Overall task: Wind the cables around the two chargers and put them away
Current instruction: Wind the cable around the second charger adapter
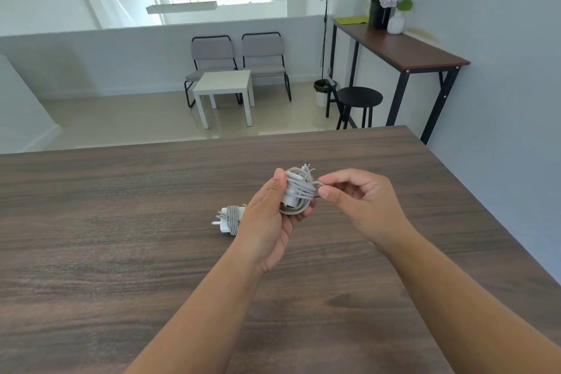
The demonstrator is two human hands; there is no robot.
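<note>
My left hand (270, 215) grips a white charger (296, 194) above the dark wooden table (121, 252), with grey cable coiled round it in several turns. My right hand (355, 194) pinches the cable's loose end at the charger's right side, thumb and forefinger together. A second white charger (229, 218) lies on the table just left of my left hand, its grey cable wound round its body and its plug pins pointing left. My left hand hides part of it.
The table's far edge runs just beyond the hands and its right edge slants down to the right. Beyond it stand a white side table (224, 91), two grey chairs, a black stool (358, 100) and a tall desk (400, 48) along the right wall.
</note>
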